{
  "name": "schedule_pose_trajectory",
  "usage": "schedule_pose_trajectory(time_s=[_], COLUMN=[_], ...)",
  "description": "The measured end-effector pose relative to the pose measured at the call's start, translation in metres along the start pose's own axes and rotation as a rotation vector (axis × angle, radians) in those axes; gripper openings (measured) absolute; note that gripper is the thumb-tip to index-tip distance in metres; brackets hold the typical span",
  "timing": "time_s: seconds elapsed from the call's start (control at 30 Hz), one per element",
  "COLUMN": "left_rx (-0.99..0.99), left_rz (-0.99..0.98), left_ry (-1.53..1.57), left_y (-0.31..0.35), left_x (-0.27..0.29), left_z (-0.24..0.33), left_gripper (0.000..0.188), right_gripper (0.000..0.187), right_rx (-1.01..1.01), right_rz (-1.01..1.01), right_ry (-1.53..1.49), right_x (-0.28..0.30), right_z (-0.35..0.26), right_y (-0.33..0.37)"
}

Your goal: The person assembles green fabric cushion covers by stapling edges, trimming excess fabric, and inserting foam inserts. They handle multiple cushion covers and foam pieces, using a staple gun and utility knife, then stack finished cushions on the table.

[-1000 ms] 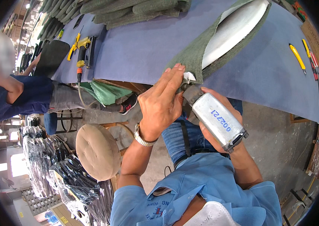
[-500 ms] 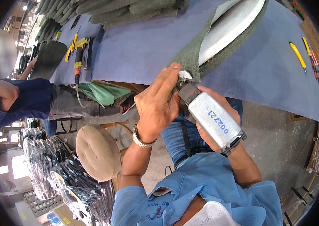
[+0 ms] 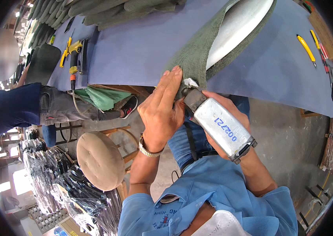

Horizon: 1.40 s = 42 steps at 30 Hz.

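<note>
Item 1: green upholstery fabric cover, matt and woven-looking, with a soft, slightly frayed edge. It wraps a long, smooth, white curved panel, which shows through a leaf-shaped opening that tapers toward me. Location: slanting across the blue-grey counter, narrow end at the near edge before me, far end running up to the top of my view. A crumpled white tuft pokes out at the narrow end.

Item 2: boxy handheld tool, silver metal body, scuffed, blue marking on its side, black fittings at the rear, dark blocky nose directed at the cover's narrow end. Whether nose and fabric touch, I cannot tell.

Item 3: my left hand, fingers straight and close together, tips laid on the fabric beside the tuft, thumb down by the tool's nose; whether it pinches anything, I cannot tell. Metal-banded wristwatch on that wrist.

Item 4: my right hand, closed round the tool's body, thumb side and fingers showing on opposite sides.

Also on the counter: yellow-and-black air gun, left; yellow cutter knife, right.
</note>
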State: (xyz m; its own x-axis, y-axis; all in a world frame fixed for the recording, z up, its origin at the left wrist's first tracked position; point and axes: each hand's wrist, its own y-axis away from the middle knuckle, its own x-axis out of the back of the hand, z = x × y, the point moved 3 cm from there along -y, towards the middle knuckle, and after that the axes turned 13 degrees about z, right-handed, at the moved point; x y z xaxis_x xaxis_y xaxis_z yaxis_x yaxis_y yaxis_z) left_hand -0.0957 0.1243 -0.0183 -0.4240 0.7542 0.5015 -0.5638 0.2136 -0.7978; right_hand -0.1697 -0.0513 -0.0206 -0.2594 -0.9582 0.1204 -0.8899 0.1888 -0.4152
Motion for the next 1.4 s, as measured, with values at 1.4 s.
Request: schedule_pose_trajectory(time_s=[1.4], left_rx=[0.123], left_rz=[0.105], left_ry=[0.036], left_y=[0.032], left_x=[-0.006], left_z=[0.009], left_gripper=[0.079], right_gripper=[0.058], right_rx=[-0.094], right_rz=[-0.054], right_ry=[0.125], right_x=[-0.002], right_z=[-0.002], right_y=[0.02])
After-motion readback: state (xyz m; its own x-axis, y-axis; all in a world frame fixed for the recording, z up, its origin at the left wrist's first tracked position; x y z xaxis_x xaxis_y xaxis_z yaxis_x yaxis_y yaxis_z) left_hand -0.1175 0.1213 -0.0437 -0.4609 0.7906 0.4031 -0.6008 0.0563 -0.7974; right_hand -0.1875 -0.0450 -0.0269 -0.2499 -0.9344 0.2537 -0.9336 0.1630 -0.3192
